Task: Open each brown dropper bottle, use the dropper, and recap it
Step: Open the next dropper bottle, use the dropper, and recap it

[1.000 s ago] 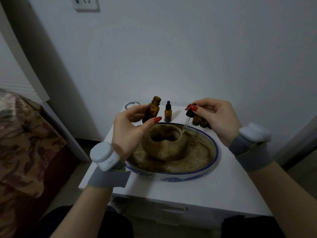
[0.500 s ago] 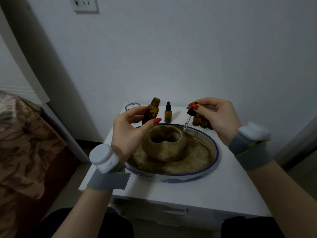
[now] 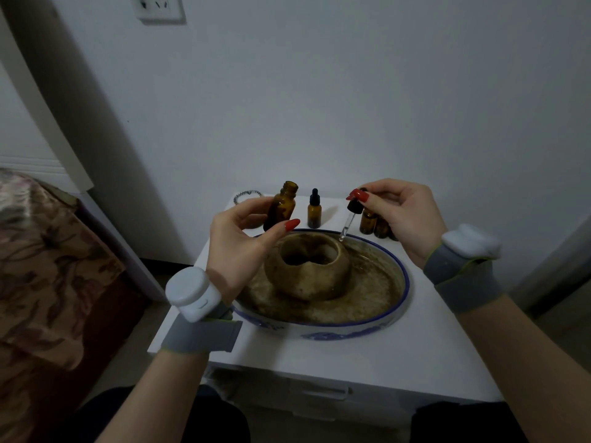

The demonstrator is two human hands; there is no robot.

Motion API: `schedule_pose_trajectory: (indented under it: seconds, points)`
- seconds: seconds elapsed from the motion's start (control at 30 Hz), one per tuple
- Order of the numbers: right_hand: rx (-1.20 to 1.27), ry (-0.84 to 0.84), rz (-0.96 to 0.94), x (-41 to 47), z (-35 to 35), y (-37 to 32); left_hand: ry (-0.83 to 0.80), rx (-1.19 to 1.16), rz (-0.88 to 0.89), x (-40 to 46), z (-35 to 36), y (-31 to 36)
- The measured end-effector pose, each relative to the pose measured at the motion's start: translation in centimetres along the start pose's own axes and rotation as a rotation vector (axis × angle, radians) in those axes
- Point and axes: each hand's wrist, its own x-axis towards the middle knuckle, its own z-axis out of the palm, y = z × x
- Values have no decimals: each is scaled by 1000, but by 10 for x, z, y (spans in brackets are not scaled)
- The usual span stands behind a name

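vs half a second ago i see little change: the dropper sits a touch farther out over the far right rim of the dish, and the head view has dipped slightly. both hands stay where they were.

left hand holds the open brown bottle, uncapped, tilted a little, thumb and fingers curled around its lower body; it's lifted over the far left edge of the dish. right hand pinches the dropper's black bulb between thumb and forefinger, glass tube angled down and left, tip just above the rim, near the tan pot standing in the middle of the dish.

one capped dropper bottle stands upright on the white table, far side, between the hands. more brown bottles stand behind the right hand.

no label or writing readable on any bottle. blue pattern on the dish's outer wall, no text.

hidden or unclear: right hand covers most of the far right bottles, can't count them. can't tell if there's liquid in the tube. wall socket cut off at the top. beaded ring at the far left table corner, partly behind the left hand. white sensor pods on grey bands on both wrists.
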Motion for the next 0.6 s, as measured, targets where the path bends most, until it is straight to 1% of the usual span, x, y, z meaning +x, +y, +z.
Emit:
schedule_pose_trajectory:
  seconds: [0.33, 0.6]
  points:
    - [-7, -12, 8, 0, 0, 0, 1, -13, 6, 1, -1, -1]
    - [-2, 15, 12, 2, 0, 2, 3, -16, 16, 1, -1, -1]
